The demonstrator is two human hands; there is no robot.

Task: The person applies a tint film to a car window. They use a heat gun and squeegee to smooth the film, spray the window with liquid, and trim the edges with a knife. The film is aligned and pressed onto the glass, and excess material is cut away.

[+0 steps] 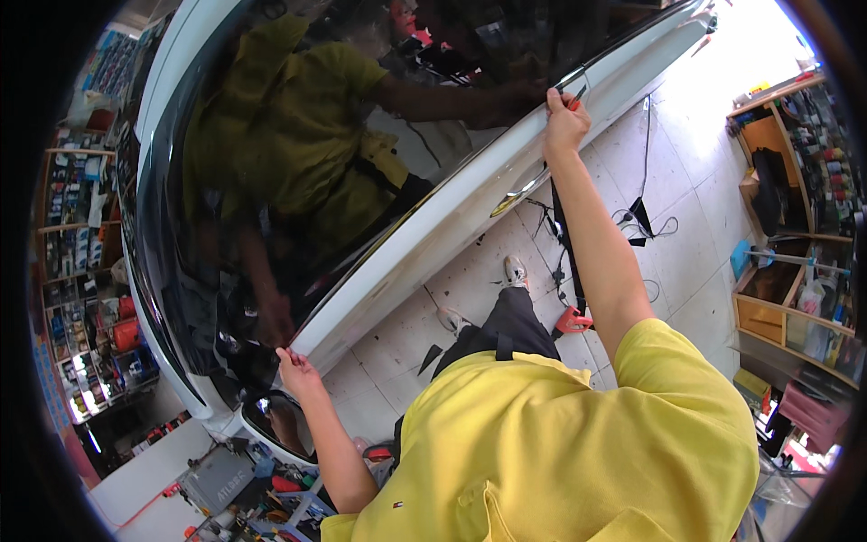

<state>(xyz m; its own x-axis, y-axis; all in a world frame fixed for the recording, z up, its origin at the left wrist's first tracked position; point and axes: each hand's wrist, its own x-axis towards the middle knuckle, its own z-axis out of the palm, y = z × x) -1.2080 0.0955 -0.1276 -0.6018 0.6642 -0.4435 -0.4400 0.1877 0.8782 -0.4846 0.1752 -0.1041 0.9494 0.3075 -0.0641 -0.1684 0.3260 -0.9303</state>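
A white car door point(397, 237) with a dark, glossy window point(433, 135) stands in front of me, my yellow top reflected in the glass. At the window's lower front corner, close to the side mirror point(278, 421), my left hand point(300, 372) has its fingers pressed together on the edge strip. Whatever they may pinch is too small to make out. Farther along the same sill, my right hand point(566, 125) closes round a small red-and-black tool point(576, 101) against the lower edge of the glass. The chrome door handle point(519, 194) sits below that hand.
Black cables point(643, 181) and a red tool point(573, 320) lie on the tiled floor point(673, 262) by my feet. Wooden shelves point(799, 312) full of goods stand at the right. Stocked racks point(81, 226) line the left, and a grey case point(217, 481) sits among tools at lower left.
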